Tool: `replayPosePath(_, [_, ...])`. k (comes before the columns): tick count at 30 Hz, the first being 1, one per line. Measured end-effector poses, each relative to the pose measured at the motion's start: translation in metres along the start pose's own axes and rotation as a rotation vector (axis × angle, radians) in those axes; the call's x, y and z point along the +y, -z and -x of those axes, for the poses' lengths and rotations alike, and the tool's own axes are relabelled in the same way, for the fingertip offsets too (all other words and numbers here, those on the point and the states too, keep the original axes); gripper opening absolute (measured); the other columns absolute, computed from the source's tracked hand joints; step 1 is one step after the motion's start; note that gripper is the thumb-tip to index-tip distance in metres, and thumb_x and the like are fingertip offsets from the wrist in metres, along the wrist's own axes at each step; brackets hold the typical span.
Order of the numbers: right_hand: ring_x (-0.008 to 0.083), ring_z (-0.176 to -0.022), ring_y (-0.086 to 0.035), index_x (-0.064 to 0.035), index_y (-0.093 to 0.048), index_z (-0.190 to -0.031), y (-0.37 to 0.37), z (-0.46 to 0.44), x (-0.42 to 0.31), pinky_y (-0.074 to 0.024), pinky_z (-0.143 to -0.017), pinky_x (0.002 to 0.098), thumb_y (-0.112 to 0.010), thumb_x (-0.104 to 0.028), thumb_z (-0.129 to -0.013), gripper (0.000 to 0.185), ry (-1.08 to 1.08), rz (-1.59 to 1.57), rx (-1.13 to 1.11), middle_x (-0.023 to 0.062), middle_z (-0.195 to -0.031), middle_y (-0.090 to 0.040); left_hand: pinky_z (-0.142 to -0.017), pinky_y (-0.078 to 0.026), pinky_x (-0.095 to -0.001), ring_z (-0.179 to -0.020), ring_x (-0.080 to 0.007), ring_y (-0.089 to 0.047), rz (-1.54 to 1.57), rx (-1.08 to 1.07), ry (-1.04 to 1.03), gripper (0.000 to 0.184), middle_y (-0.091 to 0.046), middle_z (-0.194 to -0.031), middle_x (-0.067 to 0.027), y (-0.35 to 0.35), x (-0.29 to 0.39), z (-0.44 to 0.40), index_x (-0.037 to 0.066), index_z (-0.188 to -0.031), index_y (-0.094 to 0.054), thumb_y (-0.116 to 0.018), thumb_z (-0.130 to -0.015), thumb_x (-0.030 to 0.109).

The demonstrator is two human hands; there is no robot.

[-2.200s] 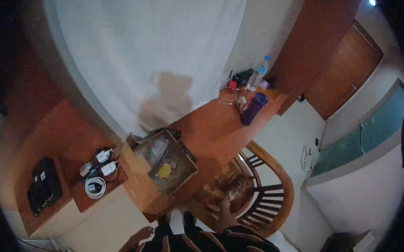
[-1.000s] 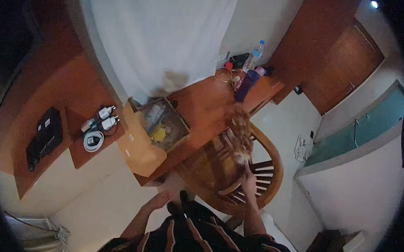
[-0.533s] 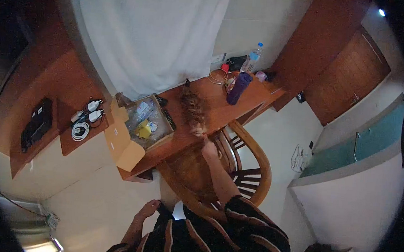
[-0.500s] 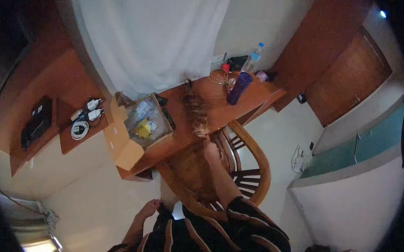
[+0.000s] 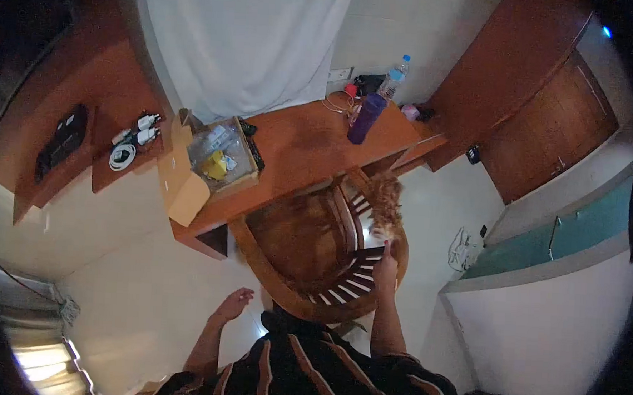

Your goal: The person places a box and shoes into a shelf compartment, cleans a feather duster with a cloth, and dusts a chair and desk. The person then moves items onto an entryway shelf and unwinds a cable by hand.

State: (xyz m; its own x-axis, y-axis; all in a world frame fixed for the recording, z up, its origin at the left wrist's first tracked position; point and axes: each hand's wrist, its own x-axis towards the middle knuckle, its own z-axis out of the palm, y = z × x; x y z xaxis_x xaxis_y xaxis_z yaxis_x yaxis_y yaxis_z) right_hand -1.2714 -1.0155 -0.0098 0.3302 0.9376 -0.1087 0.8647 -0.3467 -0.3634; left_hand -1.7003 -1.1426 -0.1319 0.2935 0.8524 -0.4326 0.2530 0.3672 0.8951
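My right hand is closed round the handle of a brown, fluffy feather duster. The duster's head points away from me, over the curved, slatted back of a wooden chair; whether it touches the wood I cannot tell. My left hand hangs over the floor at the chair's left side, with fingers loosely apart and nothing in them. Behind the chair's seat runs a reddish-brown wooden desk.
On the desk, an open cardboard box holds small packets. A purple bottle and a clear water bottle stand at the right. Chargers lie on the left shelf. A white cable lies on the floor.
The feather duster has left the desktop and moved right and toward me, over the chair back, with my right hand. My left hand has risen slightly and its fingers have spread.
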Motion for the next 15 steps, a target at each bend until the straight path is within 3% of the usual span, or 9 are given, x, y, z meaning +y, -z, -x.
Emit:
replayPosePath(1, [0.0465,-0.077,-0.057,-0.0084,-0.041,-0.132,0.010,0.005,0.005,-0.0461,-0.069,0.0508,-0.046,-0.008,-0.087,0.045,0.120,-0.083,0.199,0.0226,-0.080,-0.062,-0.083,-0.047,-0.0322,-0.093,-0.0204,-0.058,-0.021,0.031,-0.006,0.031,-0.060,-0.103,-0.0121,-0.004,0.007,0.004,0.002,-0.115,-0.053,-0.045,-0.095,0.024])
replayPosePath(4, [0.0480,-0.077,-0.057,-0.0118,-0.044,-0.130,0.021,0.011,0.031,-0.0458,-0.067,0.0509,-0.045,-0.015,-0.091,0.039,0.211,-0.192,0.414,0.0271,-0.082,-0.060,-0.084,-0.047,-0.0320,-0.093,-0.0208,-0.058,-0.092,0.101,0.081,0.030,-0.062,-0.101,-0.0127,-0.033,0.057,0.020,0.001,-0.114,-0.053,-0.044,-0.094,0.022])
replayPosePath(6, [0.0486,-0.078,-0.058,-0.0142,-0.045,-0.130,0.026,0.006,0.051,-0.0460,-0.067,0.0507,-0.044,-0.017,-0.092,0.038,0.033,-0.235,0.108,0.0306,-0.083,-0.058,-0.087,-0.046,-0.0348,-0.099,-0.0226,-0.056,-0.054,0.052,0.043,0.030,-0.060,-0.106,-0.0114,-0.052,0.071,0.024,0.004,-0.117,-0.054,-0.045,-0.095,0.023])
replayPosePath(7, [0.0478,-0.079,-0.058,-0.0148,-0.044,-0.131,0.024,0.002,0.059,-0.0458,-0.065,0.0497,-0.042,-0.014,-0.090,0.041,0.155,-0.252,0.205,0.0310,-0.085,-0.058,-0.087,-0.046,-0.0348,-0.099,-0.0226,-0.056,-0.062,0.050,0.041,0.030,-0.060,-0.106,-0.0114,-0.065,0.089,0.026,0.004,-0.117,-0.054,-0.045,-0.095,0.023])
replayPosePath(10, [0.0464,-0.079,-0.058,-0.0138,-0.043,-0.132,0.041,-0.020,0.068,-0.0460,-0.063,0.0473,-0.041,-0.009,-0.088,0.045,0.043,-0.244,0.073,0.0312,-0.085,-0.058,-0.091,-0.044,-0.0370,-0.104,-0.0258,-0.055,-0.203,0.006,-0.013,0.031,-0.058,-0.111,-0.0132,-0.115,0.134,0.013,0.005,-0.116,-0.054,-0.044,-0.096,0.026])
replayPosePath(11, [0.0452,-0.077,-0.059,-0.0130,-0.043,-0.133,0.038,-0.031,0.078,-0.0459,-0.062,0.0457,-0.040,-0.005,-0.087,0.047,0.113,-0.316,0.144,0.0309,-0.082,-0.056,-0.092,-0.043,-0.0378,-0.107,-0.0269,-0.053,-0.208,-0.060,-0.086,0.032,-0.055,-0.114,-0.0135,-0.132,0.141,0.004,0.006,-0.118,-0.053,-0.043,-0.096,0.027])
replayPosePath(13, [0.0453,-0.075,-0.058,-0.0121,-0.042,-0.133,0.049,-0.056,0.091,-0.0456,-0.061,0.0457,-0.039,-0.004,-0.086,0.048,0.137,-0.343,0.127,0.0306,-0.079,-0.055,-0.096,-0.040,-0.0414,-0.113,-0.0294,-0.049,-0.274,-0.196,-0.172,0.033,-0.047,-0.122,-0.0141,-0.168,0.150,-0.023,0.009,-0.122,-0.049,-0.042,-0.096,0.027])
replayPosePath(15, [0.0447,-0.068,-0.056,-0.0100,-0.041,-0.134,0.061,-0.088,0.103,-0.0438,-0.061,0.0473,-0.039,-0.001,-0.086,0.049,0.199,-0.382,0.089,0.0294,-0.076,-0.055,-0.097,-0.038,-0.0418,-0.114,-0.0304,-0.048,-0.386,-0.183,-0.277,0.034,-0.046,-0.122,-0.0145,-0.210,0.136,-0.066,0.009,-0.124,-0.048,-0.042,-0.096,0.027])
